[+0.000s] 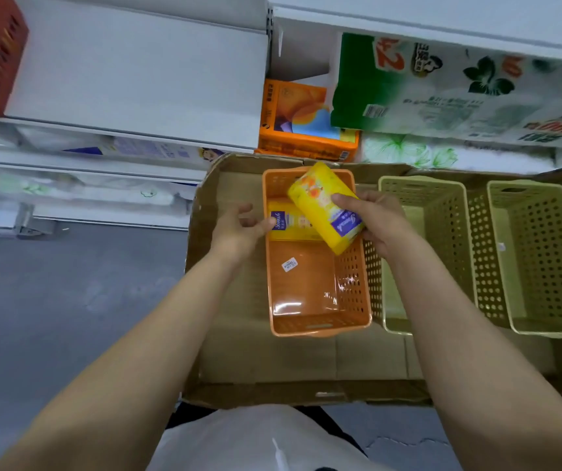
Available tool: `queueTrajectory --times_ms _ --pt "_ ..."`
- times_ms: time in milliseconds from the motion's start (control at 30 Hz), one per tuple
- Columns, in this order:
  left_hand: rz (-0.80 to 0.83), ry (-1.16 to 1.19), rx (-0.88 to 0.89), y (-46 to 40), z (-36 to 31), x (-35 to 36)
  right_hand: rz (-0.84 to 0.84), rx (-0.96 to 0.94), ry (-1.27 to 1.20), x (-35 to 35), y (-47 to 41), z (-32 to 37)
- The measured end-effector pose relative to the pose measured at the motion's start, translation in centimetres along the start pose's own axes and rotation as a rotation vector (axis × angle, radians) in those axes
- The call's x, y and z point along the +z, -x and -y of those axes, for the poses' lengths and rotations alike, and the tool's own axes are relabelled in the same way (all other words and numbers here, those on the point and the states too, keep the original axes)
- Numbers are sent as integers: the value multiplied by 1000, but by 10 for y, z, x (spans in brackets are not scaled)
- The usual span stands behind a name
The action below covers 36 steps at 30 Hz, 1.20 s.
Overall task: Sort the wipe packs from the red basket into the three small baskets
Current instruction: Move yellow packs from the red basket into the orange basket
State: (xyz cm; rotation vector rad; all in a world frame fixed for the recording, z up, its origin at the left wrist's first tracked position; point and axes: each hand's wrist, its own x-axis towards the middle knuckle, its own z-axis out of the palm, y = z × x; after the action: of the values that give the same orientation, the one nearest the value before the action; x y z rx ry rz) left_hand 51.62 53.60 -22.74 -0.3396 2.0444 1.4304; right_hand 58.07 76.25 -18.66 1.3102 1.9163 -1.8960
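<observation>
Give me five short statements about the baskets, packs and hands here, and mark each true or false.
1. The right hand holds a yellow wipe pack over the orange basket. True.
2. The orange basket holds nothing. False: a second yellow pack lies in its far end.
3. The two pale green baskets show no packs. True.
4. The left hand grips a pack. False: its fingers are relaxed and hold nothing.
5. The baskets stand on cardboard. True.

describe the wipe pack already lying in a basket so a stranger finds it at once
On the cardboard tray, find the orange basket left of two pale ones. The pack lying flat at its far end is it, unlike the pack held above.
</observation>
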Motion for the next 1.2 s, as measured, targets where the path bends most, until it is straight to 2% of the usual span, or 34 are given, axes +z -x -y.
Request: queueTrajectory --times_ms 67,133,200,300,367,433,500,533,600,667,733,767,833,867,933,1000,1067,1133,1200 --pt "-126 12 57 10 4 6 -15 63 -79 3 4 -7" --pt "-178 19 99 16 -3 10 66 141 -299 12 8 -12" --pt "-66 57 93 17 -15 13 155 156 -516 23 14 -14" --pt "158 56 70 18 -32 17 204 123 -556 36 21 -16" --pt "204 62 111 18 -39 18 166 70 -424 39 24 -13" --pt "208 71 142 17 -44 14 -17 -86 -78 34 21 -8" --pt "261 -15 125 14 -48 6 -209 -327 262 22 19 3" --pt "313 -79 111 12 -50 2 -209 -454 367 16 19 10" --pt "444 -173 88 11 -54 -3 -4 -586 542 5 18 20" --pt "515 -177 87 10 -56 -4 271 -475 735 0 14 26" --pt "448 -127 94 9 -53 -1 396 -308 812 -3 11 25" --pt "355 -91 100 9 -49 1 366 -279 797 -3 8 22" --pt "108 -99 128 8 -36 2 166 -284 827 -3 2 13" --pt "39 -140 124 9 -28 1 58 -283 902 -3 -1 9" --pt "82 -156 64 12 -10 3 -32 -232 1051 0 -4 3" --pt "154 -104 4 14 4 5 106 -183 1099 10 -7 -5" --pt "158 -30 -20 11 11 4 257 -167 1156 25 -8 -16" --pt "159 -10 -19 5 14 -2 291 -163 1147 41 -8 -28" --pt "181 -9 -1 1 14 -10 235 -219 1179 54 -8 -43"
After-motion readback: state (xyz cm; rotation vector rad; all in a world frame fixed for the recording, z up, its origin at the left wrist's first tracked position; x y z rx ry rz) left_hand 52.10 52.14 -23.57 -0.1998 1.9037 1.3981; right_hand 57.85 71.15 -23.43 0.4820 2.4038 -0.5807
